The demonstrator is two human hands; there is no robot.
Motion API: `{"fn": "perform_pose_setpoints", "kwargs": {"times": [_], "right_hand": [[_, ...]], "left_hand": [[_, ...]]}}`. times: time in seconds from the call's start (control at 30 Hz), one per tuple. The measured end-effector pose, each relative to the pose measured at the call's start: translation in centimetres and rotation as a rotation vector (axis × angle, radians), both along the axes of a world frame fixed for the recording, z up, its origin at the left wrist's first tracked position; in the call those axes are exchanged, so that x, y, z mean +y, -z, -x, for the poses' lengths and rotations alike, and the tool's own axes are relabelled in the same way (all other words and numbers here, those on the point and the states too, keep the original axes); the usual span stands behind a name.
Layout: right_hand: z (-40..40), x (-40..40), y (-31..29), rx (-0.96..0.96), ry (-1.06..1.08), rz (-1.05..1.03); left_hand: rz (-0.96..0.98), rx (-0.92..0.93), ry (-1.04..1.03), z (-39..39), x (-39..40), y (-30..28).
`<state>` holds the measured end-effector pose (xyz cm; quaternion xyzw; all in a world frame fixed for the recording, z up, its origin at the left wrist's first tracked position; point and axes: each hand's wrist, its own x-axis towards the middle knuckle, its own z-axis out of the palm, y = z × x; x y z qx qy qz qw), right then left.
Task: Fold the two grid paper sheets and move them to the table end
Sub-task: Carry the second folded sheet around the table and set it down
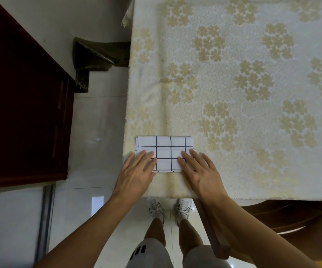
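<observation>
The folded grid paper (165, 153) lies flat on the floral tablecloth (233, 74), at the table's near-left corner, its left edge close to the table's left edge and its near edge a little back from the near edge. Staggered layers show along its left side, so this looks like a stack of folded sheets; whether both of the 2 sheets are in it cannot be told, and only 1 bundle is in view.

Both hands rest on top of it with fingers straight and lightly spread. The left hand (137, 169) covers the near-left part of the bundle, its fingertips reaching toward the middle; the right hand (200, 169) covers the near-right part, its heel on the cloth just beside the paper. Neither pinches an edge. Flat palms like this suit pressing the creases down and keeping the layers from springing open, or steadying the bundle in its place.

Judged from this, the folding seems done or nearly so, and the paper appears to sit at an end of the table already.

Beyond the table: 1 dark red cabinet (21, 105) to the left, 1 wooden chair (283, 219) at the near-right, and 2 white sneakers (156, 207) on the tiled floor (90, 132).
</observation>
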<state>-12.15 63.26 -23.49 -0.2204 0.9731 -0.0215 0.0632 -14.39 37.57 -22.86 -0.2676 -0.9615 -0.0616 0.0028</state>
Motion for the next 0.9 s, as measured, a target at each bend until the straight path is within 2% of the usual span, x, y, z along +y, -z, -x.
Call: {"fn": "perform_pose_setpoints", "kwargs": {"times": [0.27, 0.5, 0.9], "right_hand": [[-1.0, -0.2, -2.2, 0.030, 0.072, 0.113], [-5.0, -0.7, -2.0, -0.162, 0.051, 0.003], [-4.8, -1.1, -1.6, -0.246, 0.120, -0.046]], "left_hand": [[0.028, -0.069, 0.010, -2.1, -0.3, -2.0], [0.131, -0.300, -0.067, -7.0, 0.6, -1.8], [0.165, -0.357, -0.120, -6.8, 0.9, -0.8]]}}
